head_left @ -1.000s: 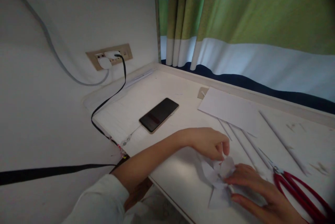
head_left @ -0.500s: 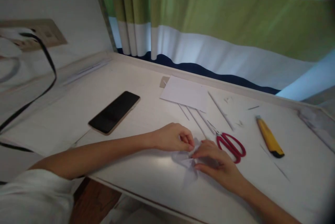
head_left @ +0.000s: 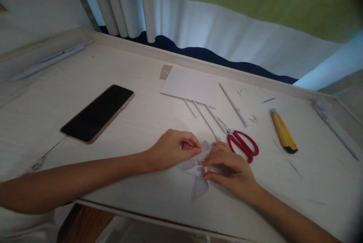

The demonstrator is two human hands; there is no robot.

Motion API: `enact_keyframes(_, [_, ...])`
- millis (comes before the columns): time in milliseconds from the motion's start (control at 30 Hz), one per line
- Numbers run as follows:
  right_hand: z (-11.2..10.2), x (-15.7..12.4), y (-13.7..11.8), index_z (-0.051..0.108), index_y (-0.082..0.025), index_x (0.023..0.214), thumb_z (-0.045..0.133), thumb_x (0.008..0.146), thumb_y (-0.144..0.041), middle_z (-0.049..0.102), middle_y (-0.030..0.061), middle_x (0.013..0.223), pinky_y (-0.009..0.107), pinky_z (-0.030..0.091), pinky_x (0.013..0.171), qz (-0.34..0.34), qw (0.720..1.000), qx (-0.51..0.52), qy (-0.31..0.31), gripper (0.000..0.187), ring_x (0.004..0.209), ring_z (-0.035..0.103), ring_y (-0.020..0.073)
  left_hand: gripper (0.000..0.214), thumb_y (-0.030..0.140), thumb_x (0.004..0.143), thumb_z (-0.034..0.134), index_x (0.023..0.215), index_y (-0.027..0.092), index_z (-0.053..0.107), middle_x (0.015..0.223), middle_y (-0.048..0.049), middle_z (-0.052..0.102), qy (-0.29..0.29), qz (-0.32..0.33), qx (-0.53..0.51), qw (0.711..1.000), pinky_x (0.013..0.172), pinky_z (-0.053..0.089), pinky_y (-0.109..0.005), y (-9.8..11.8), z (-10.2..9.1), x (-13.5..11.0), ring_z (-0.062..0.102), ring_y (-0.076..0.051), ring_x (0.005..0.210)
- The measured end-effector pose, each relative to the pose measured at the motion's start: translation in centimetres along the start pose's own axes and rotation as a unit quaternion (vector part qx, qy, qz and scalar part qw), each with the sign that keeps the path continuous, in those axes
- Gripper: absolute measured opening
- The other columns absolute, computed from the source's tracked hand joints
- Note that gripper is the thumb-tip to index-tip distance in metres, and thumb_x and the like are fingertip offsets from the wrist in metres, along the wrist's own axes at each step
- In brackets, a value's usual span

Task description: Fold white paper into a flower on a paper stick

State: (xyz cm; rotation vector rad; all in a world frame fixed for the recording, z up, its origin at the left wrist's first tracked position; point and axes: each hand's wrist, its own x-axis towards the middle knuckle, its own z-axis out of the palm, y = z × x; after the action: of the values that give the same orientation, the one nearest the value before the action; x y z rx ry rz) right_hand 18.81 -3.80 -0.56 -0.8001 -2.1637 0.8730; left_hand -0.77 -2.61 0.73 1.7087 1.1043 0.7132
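A small white folded paper piece (head_left: 200, 187) with several wing-like flaps lies between my hands, close to the front of the desk. My left hand (head_left: 173, 149) pinches it at the upper left with thumb and index finger. From the right, my right hand (head_left: 233, 164) grips its middle between thumb and fingertips, hiding part of it. Red-handled scissors (head_left: 241, 144) lie just beyond my right hand, blades pointing away to the left. Thin rolled paper sticks (head_left: 204, 120) rest behind the hands, partly under a white paper sheet (head_left: 190, 85).
A black-screened phone (head_left: 98, 113) lies at left. On the right are a yellow utility knife (head_left: 283, 131), another paper stick (head_left: 233, 105) and small scraps (head_left: 253, 119). A raised ledge (head_left: 198, 64) runs along the back below a striped curtain (head_left: 204, 19).
My view has tilted down and shifted, so the desk items appear higher and further left. Both hands stay on the paper piece; its lower flap shows more clearly now.
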Motion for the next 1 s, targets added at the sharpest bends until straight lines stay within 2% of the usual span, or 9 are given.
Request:
enact_keyframes(100, [0.0, 0.1, -0.1, 0.061, -0.022, 0.082, 0.070, 0.062, -0.021, 0.065, -0.0016, 0.074, 0.042, 0.031, 0.088, 0.003, 1.000, 0.005, -0.015, 0.022, 0.070, 0.057, 0.0135, 0.016, 0.027, 0.072, 0.057, 0.077, 0.014, 0.065, 0.062, 0.0016, 0.061, -0.043, -0.057, -0.062, 0.996, 0.045, 0.036, -0.015, -0.2, -0.1, -0.2, 0.049, -0.005, 0.049])
enact_keyframes(233, [-0.1, 0.2, 0.1, 0.061, -0.021, 0.082, 0.070, 0.062, -0.020, 0.065, -0.0009, 0.074, 0.042, 0.031, 0.086, 0.003, 0.999, 0.017, -0.027, 0.021, 0.071, 0.055, 0.0137, 0.017, 0.025, 0.073, 0.055, 0.080, 0.013, 0.066, 0.065, -0.0008, 0.064, -0.095, -0.106, -0.139, 0.980, 0.056, 0.043, -0.017, -0.5, -0.1, -0.4, 0.057, -0.008, 0.060])
enact_keyframes(400, [-0.1, 0.2, 0.4, 0.062, -0.022, 0.084, 0.069, 0.064, -0.023, 0.065, -0.0002, 0.074, 0.040, 0.035, 0.080, -0.005, 0.999, 0.035, -0.033, 0.021, 0.071, 0.056, 0.0144, 0.023, 0.023, 0.072, 0.054, 0.090, 0.012, 0.065, 0.077, -0.0052, 0.068, -0.131, -0.143, -0.112, 0.975, 0.062, 0.046, -0.020, -0.3, -0.7, -0.1, 0.060, -0.011, 0.068])
enact_keyframes(600, [-0.2, 0.3, 0.4, 0.061, -0.022, 0.084, 0.070, 0.063, -0.020, 0.065, -0.0005, 0.075, 0.040, 0.034, 0.082, -0.011, 0.998, 0.034, -0.043, 0.023, 0.072, 0.057, 0.0138, 0.023, 0.018, 0.074, 0.051, 0.092, 0.015, 0.065, 0.080, -0.0048, 0.067, -0.157, -0.100, -0.066, 0.980, 0.064, 0.045, -0.020, -0.1, -1.3, 0.0, 0.060, -0.012, 0.072])
enact_keyframes(833, [-0.2, 0.3, 0.2, 0.060, -0.023, 0.084, 0.069, 0.065, -0.022, 0.064, -0.0009, 0.072, 0.042, 0.032, 0.087, -0.014, 0.998, 0.026, -0.055, 0.020, 0.071, 0.057, 0.0129, 0.025, 0.021, 0.075, 0.051, 0.097, 0.016, 0.063, 0.069, -0.0020, 0.067, -0.135, -0.092, -0.034, 0.986, 0.055, 0.046, -0.019, 0.2, -0.9, -0.4, 0.060, -0.010, 0.059])
enact_keyframes(1000, [-0.2, 0.3, 0.2, 0.061, -0.023, 0.082, 0.068, 0.066, -0.024, 0.065, -0.0007, 0.073, 0.042, 0.032, 0.087, -0.007, 0.998, 0.019, -0.052, 0.018, 0.071, 0.057, 0.0133, 0.020, 0.019, 0.074, 0.052, 0.089, 0.015, 0.064, 0.074, -0.0019, 0.067, -0.130, -0.085, -0.042, 0.987, 0.057, 0.046, -0.018, 0.4, -0.5, -0.4, 0.061, -0.010, 0.063])
